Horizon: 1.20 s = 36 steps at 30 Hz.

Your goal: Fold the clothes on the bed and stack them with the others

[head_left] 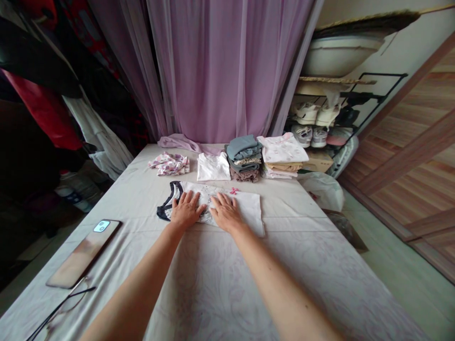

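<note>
A white sleeveless top (249, 208) with dark trim at its neck end lies lengthwise across the table, its dark straps to the left and a small pink bow on its upper side. My left hand (185, 210) rests flat on it near the trimmed end, fingers spread. On its middle, my right hand (226, 212) also lies flat with fingers apart. Both palms press on the cloth, and part of the printed front is hidden under them. Beyond the top are a folded white garment (213, 167) and a floral piece (169, 164).
Stacks of folded dark clothes (244, 156) and light clothes (283, 154) stand at the back right. A phone (85, 253) and glasses (67, 300) lie at the left. Behind hangs a purple curtain (220, 71); a shoe rack (355, 99) stands right.
</note>
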Tool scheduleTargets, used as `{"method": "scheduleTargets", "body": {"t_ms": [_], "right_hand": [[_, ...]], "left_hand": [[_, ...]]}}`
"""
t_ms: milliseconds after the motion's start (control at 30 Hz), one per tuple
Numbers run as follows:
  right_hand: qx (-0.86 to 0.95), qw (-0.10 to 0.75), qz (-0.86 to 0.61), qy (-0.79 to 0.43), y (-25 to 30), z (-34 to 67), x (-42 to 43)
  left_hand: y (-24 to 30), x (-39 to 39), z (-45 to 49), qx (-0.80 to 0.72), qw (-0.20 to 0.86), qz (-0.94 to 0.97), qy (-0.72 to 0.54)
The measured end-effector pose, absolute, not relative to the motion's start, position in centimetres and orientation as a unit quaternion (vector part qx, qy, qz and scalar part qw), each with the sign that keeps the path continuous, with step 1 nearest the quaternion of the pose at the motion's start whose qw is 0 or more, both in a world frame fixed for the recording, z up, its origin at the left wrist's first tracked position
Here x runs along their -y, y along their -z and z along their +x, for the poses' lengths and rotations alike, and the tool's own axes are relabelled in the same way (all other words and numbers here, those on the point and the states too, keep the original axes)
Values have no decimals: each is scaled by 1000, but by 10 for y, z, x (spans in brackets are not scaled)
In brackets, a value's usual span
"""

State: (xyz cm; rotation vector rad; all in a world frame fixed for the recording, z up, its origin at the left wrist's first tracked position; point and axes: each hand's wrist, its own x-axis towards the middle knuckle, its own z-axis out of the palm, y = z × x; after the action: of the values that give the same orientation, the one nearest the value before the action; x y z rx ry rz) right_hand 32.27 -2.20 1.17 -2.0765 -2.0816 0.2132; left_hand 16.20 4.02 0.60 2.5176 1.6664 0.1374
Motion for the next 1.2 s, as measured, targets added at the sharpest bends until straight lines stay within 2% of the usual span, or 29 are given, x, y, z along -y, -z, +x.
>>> {"method": "scheduleTargets", "body": {"t_ms": [300,500,767,1000,1200], "right_hand": [[635,32,-771,-47,7,376,47],[602,24,-797,-42,11,395,61],[608,11,-793,-21,13,392,60],[610,15,-793,-10,17,394,60],[610,45,-791,-3,15,394,61]], "left_hand": [[0,-48,149,-557,67,826,-57],[-1,-52,159,-585,66,805,-78],[-2,-62,207,-495,90,861,-70],[5,-96,156,-533,56,842,-69],[2,-101,123,-495,87,861,-78]]}}
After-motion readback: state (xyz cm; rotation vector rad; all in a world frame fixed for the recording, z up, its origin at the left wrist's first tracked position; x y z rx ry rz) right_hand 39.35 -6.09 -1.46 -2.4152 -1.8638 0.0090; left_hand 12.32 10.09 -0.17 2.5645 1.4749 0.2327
